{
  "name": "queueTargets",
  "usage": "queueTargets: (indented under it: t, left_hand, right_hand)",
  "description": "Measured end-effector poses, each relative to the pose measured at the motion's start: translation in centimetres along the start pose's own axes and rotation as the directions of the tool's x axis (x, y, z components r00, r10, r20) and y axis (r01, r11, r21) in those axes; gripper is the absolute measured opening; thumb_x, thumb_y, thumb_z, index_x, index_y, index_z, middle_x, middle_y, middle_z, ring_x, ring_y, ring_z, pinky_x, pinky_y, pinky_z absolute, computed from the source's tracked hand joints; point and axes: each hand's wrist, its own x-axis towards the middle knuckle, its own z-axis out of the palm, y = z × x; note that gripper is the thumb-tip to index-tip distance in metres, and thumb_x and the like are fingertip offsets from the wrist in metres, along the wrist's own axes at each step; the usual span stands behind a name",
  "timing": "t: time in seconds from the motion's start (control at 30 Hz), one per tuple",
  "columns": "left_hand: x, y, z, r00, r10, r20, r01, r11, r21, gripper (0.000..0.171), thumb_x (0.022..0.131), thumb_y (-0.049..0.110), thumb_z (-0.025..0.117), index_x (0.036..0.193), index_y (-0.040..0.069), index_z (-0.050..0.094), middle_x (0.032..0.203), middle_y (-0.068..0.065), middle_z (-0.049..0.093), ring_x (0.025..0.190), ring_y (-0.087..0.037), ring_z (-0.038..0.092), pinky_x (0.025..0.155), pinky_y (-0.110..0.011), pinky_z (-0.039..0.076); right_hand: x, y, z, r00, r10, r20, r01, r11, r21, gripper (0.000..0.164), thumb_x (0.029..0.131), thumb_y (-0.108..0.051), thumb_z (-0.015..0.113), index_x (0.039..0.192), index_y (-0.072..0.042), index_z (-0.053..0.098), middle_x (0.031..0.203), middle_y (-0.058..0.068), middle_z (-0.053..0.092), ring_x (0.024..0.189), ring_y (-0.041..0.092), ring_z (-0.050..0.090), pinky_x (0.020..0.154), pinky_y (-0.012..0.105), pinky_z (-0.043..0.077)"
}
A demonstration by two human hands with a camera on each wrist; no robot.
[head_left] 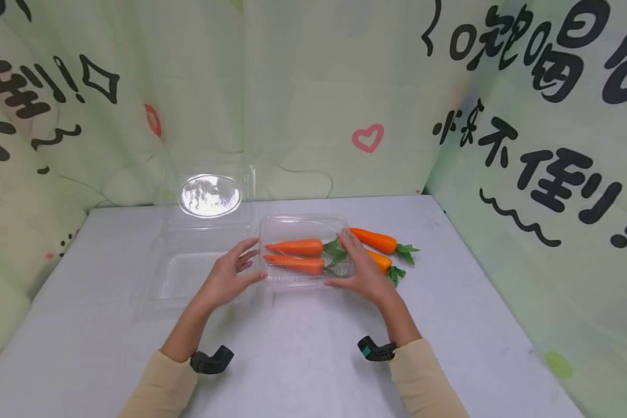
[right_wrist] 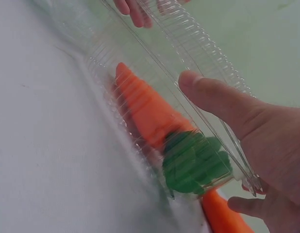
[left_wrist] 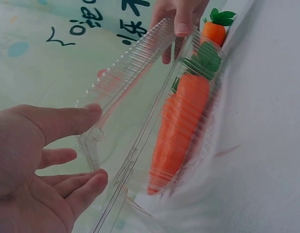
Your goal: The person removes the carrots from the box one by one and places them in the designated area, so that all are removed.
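A clear plastic clamshell box (head_left: pixel 305 219) holds two orange carrots (head_left: pixel 295 248) with green leaf tops, its ribbed lid (left_wrist: pixel 135 56) standing over them. My left hand (head_left: pixel 229 278) is at the box's left end, thumb and fingers spread, the thumb (left_wrist: pixel 82 119) against the lid corner. At the opposite end my right hand (head_left: pixel 366 273) grips the box, thumb (right_wrist: pixel 213 94) over the front edge and fingers round the back corner. The right fingertips are hidden behind the plastic in the right wrist view.
Another clear box (head_left: pixel 175 276) lies open at the left, its lid (head_left: pixel 209 220) raised at the back. Two more carrots (head_left: pixel 373 238) lie just right of the right hand. The white table (head_left: pixel 303 360) is bordered by printed curtains (head_left: pixel 303 116) behind and at both sides.
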Motion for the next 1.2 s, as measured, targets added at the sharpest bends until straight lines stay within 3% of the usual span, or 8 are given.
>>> queueTargets:
  t: [0.2, 0.43, 0.63, 0.77, 0.9, 1.2]
  left_hand:
    - [0.0, 0.0, -0.1, 0.999, 0.036, -0.005, -0.036, 0.999, -0.016, 0.072, 0.085, 0.014, 0.073, 0.147, 0.009, 0.036, 0.153, -0.015, 0.039, 0.136, -0.032, 0.047, 0.103, -0.044, 0.047]
    - [0.1, 0.1, -0.3, 1.0, 0.028, -0.007, -0.028, 0.999, -0.036, 0.071, 0.085, 0.02, 0.074, 0.146, 0.01, 0.038, 0.151, -0.014, 0.042, 0.136, -0.031, 0.046, 0.104, -0.044, 0.046]
    - [0.1, 0.3, -0.4, 1.0, 0.023, -0.007, -0.023, 0.999, -0.035, 0.077, 0.08, 0.026, 0.079, 0.145, 0.012, 0.04, 0.15, -0.013, 0.044, 0.137, -0.031, 0.045, 0.107, -0.047, 0.043]
    - [0.1, 0.2, -0.5, 1.0, 0.006, 0.016, -0.006, 1.0, 0.028, 0.09, 0.074, 0.031, 0.084, 0.149, 0.018, 0.034, 0.154, -0.012, 0.039, 0.141, -0.035, 0.039, 0.108, -0.051, 0.042]
    - [0.1, 0.0, -0.3, 0.999, -0.037, 0.021, 0.034, 0.991, 0.13, 0.096, 0.076, 0.034, 0.081, 0.153, 0.022, 0.025, 0.158, -0.012, 0.029, 0.144, -0.038, 0.032, 0.107, -0.059, 0.04]
    - [0.3, -0.4, 0.5, 0.992, -0.125, 0.013, 0.119, 0.966, 0.229, 0.091, 0.083, 0.033, 0.075, 0.154, 0.01, 0.022, 0.159, -0.016, 0.025, 0.145, -0.039, 0.027, 0.111, -0.061, 0.035]
  right_hand:
    - [-0.1, -0.2, -0.1, 1.0, 0.001, -0.018, -0.003, 0.998, -0.069, 0.101, 0.074, -0.04, 0.082, 0.155, -0.02, 0.024, 0.164, 0.001, 0.013, 0.148, 0.032, 0.023, 0.113, 0.057, 0.033]
    - [-0.1, -0.5, -0.6, 0.995, -0.074, -0.062, 0.061, 0.98, -0.187, 0.088, 0.076, -0.029, 0.083, 0.149, -0.011, 0.037, 0.159, 0.01, 0.03, 0.142, 0.033, 0.036, 0.11, 0.052, 0.04]
    - [-0.2, -1.0, -0.8, 0.997, -0.03, -0.072, 0.015, 0.979, -0.204, 0.077, 0.079, -0.016, 0.078, 0.147, -0.011, 0.041, 0.153, 0.013, 0.04, 0.138, 0.034, 0.042, 0.107, 0.051, 0.044]
    - [-0.2, -1.2, -0.7, 0.997, -0.006, -0.079, -0.01, 0.978, -0.21, 0.074, 0.08, -0.012, 0.076, 0.146, -0.011, 0.043, 0.152, 0.013, 0.042, 0.136, 0.034, 0.044, 0.105, 0.049, 0.046]
    - [-0.2, -1.3, -0.7, 0.997, 0.005, -0.081, -0.023, 0.977, -0.214, 0.074, 0.081, -0.011, 0.076, 0.146, -0.013, 0.043, 0.152, 0.012, 0.041, 0.135, 0.033, 0.045, 0.104, 0.048, 0.048]
    - [-0.3, -1.3, -0.6, 0.994, 0.0, -0.106, -0.025, 0.971, -0.238, 0.074, 0.08, -0.013, 0.077, 0.146, -0.014, 0.044, 0.15, 0.011, 0.045, 0.133, 0.034, 0.049, 0.102, 0.047, 0.05]
